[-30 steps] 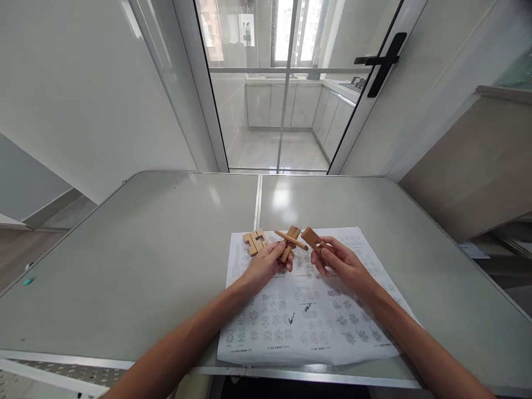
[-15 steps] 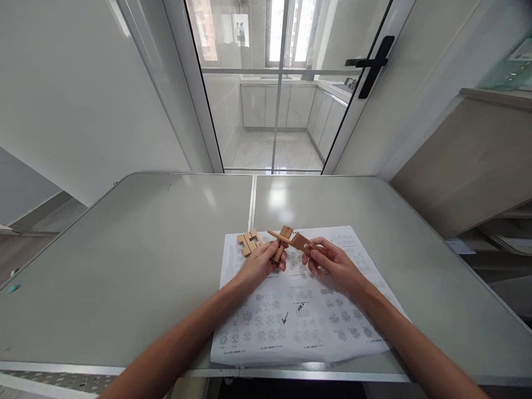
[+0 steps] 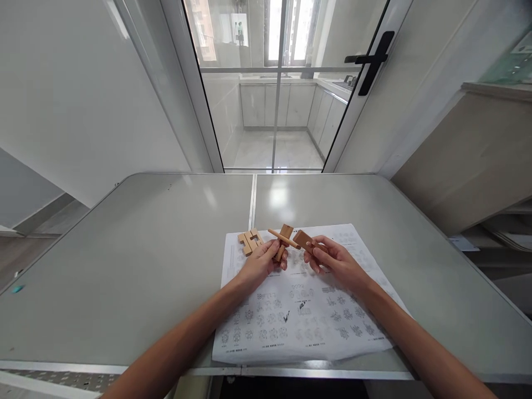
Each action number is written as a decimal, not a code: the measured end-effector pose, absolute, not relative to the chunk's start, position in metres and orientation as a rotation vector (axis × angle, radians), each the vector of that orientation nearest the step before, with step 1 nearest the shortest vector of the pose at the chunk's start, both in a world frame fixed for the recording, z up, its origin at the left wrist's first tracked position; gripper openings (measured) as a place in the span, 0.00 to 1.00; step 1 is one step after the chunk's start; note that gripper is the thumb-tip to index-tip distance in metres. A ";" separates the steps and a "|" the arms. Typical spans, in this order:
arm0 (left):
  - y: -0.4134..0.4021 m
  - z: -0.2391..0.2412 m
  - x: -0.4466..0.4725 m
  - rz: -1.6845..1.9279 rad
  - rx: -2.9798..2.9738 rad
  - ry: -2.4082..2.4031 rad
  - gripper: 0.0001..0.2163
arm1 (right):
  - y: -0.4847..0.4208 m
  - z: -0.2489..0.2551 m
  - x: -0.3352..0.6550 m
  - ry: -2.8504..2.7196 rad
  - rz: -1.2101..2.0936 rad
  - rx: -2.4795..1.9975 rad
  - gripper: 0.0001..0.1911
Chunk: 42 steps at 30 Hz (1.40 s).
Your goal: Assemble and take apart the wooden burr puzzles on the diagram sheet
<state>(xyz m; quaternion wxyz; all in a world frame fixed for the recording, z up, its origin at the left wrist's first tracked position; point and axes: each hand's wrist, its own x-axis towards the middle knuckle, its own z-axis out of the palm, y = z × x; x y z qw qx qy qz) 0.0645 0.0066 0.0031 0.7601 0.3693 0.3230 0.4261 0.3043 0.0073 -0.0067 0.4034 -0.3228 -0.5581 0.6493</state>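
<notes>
My left hand (image 3: 262, 262) is closed round two crossed wooden puzzle bars (image 3: 284, 239), held just above the printed sheet (image 3: 299, 310). My right hand (image 3: 332, 259) pinches a third wooden bar (image 3: 302, 239), whose tip sits next to the crossed pair. Two notched wooden pieces (image 3: 249, 241) lie side by side on the sheet's far left corner, just beyond my left hand.
The sheet lies on a grey folding table (image 3: 145, 249) with a centre seam. Beyond the table stands a glass sliding door (image 3: 274, 83) with a black handle (image 3: 371, 61). A small teal object (image 3: 15, 288) rests near the table's left edge.
My right hand brought its bar leftward to the crossed pair in my left hand. The view shifted slightly.
</notes>
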 end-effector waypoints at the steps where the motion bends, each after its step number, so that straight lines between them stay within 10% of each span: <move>1: 0.007 0.003 0.065 0.929 0.807 0.704 0.23 | 0.007 -0.007 0.304 -1.410 1.642 -0.811 0.13; 42: 0.001 0.004 0.066 0.862 0.745 0.598 0.21 | 0.000 -0.004 0.294 -1.385 1.805 -0.657 0.19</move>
